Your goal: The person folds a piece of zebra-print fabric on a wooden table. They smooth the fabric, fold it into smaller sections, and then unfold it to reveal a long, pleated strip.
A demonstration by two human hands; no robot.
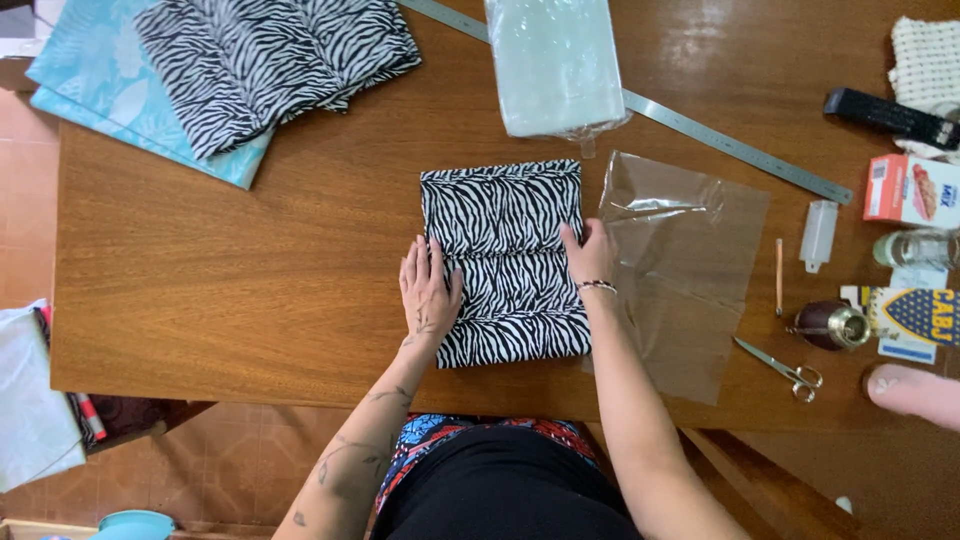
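At the far edge of the wooden table (250, 280) stands a block-shaped package wrapped in clear film (553, 62), pale and whitish, lying across a long metal ruler (720, 140). Along the right edge sit a small red-and-white carton (910, 190) and, nearer the person, a blue-and-yellow printed box (915, 312) with a shield-shaped emblem. A flat clear plastic bag (690, 270) lies spread on the table just right of centre — empty, its near corner reaching the table's edge.

The folded zebra-print cloth (505, 215) lies at the table's centre, touching the bag's left side. The left hand (428, 288) rests flat on the cloth's left edge, fingers stretched out and spread, pressing rather than gripping. The right hand (590, 255) presses on the cloth's right edge, fingers extended toward the far side, closed on nothing — the fold line across the cloth runs between the two hands. A second zebra-print piece (270, 60) lies on turquoise fabric (90, 75) at the far left corner.
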